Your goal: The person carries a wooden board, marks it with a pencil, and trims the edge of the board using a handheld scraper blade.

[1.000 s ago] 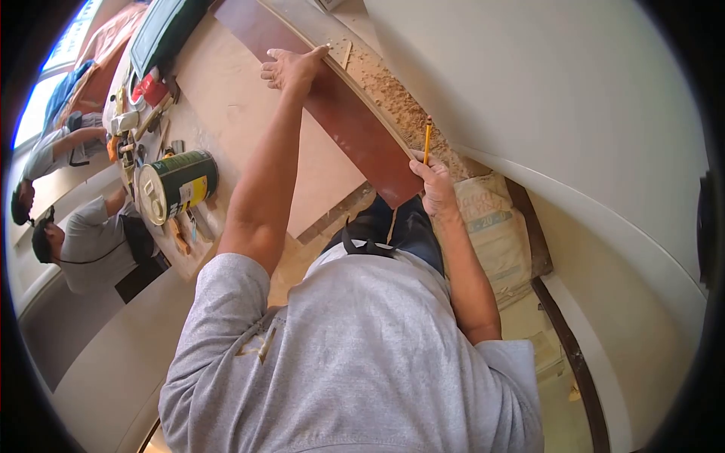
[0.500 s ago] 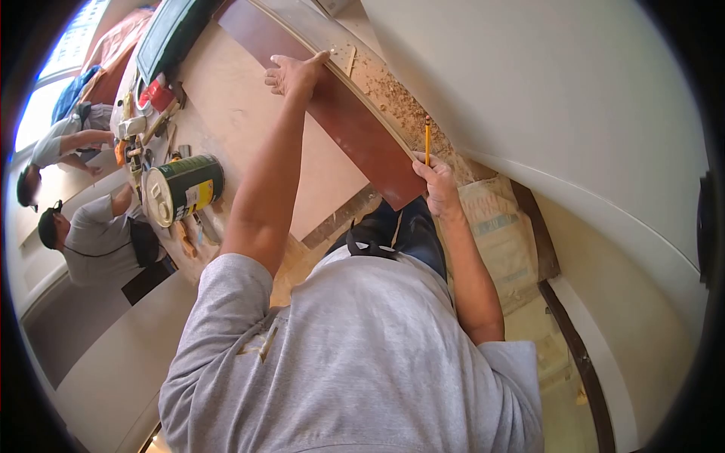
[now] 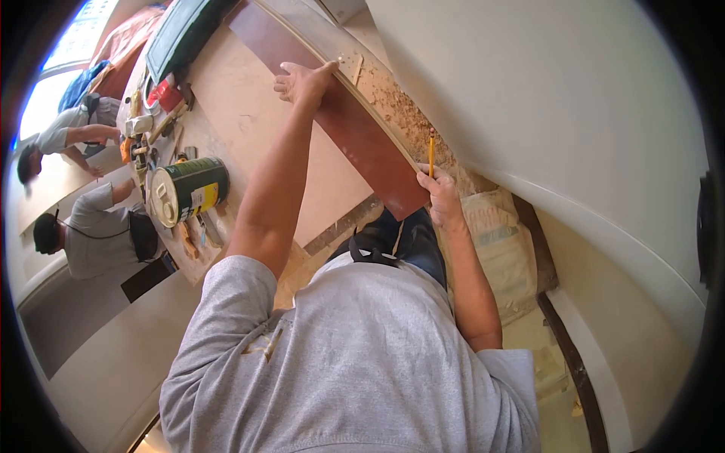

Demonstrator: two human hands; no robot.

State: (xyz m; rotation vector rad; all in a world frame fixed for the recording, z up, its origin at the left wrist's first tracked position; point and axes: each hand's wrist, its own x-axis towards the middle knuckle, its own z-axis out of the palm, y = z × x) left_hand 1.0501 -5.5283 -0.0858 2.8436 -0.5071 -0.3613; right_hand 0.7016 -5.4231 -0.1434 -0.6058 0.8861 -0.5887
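A long reddish-brown board with a pale strip along its right edge slants away from me over the workbench. My left hand spans its width partway up, thumb on the strip side and fingers apart at the opposite edge. At the near right corner, my right hand is closed round a yellow pencil. The pencil stands nearly upright, its eraser end up and its lower part hidden by the fingers. My right fingers also touch the board's edge; their exact hold on it cannot be made out.
Wood shavings lie right of the board. On the left of the workbench stand a dark green can and several hand tools. Two people are beyond it. A printed sack lies at right, beside a large pale panel.
The board, both hands and the pencil sit slightly lower and farther right in view. The surroundings shift a little too. Both hands keep their places on the board.
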